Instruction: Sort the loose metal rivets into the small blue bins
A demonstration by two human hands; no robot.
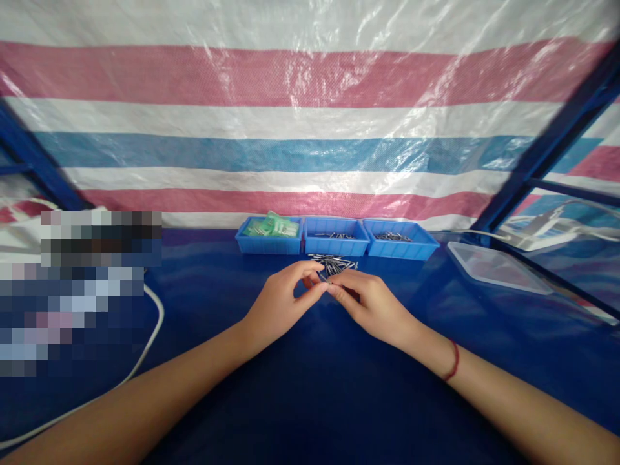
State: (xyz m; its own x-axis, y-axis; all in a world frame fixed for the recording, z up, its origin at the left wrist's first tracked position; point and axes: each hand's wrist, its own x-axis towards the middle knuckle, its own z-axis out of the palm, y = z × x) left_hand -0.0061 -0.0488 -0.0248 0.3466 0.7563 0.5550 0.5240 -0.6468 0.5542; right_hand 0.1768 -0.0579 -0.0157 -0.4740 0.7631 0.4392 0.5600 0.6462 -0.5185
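My left hand (pixel 283 297) and my right hand (pixel 371 300) meet at the fingertips over the dark blue table, just in front of a pile of thin metal pieces (pixel 334 263). Both are closed in a pinch around something small and metallic-looking at the point where they meet; its shape is too small to make out. Behind the pile stand three blue bins in a row: the left bin (pixel 269 245) holds green packets, while the middle bin (pixel 336 247) and the right bin (pixel 404 249) hold small metal pieces.
A clear plastic lid (pixel 498 268) lies on the table (pixel 310 400) at the right. At the left a white cable (pixel 157 323) runs forward beside a pixelated area. Blue metal posts flank a striped plastic sheet (pixel 290 155) behind the bins.
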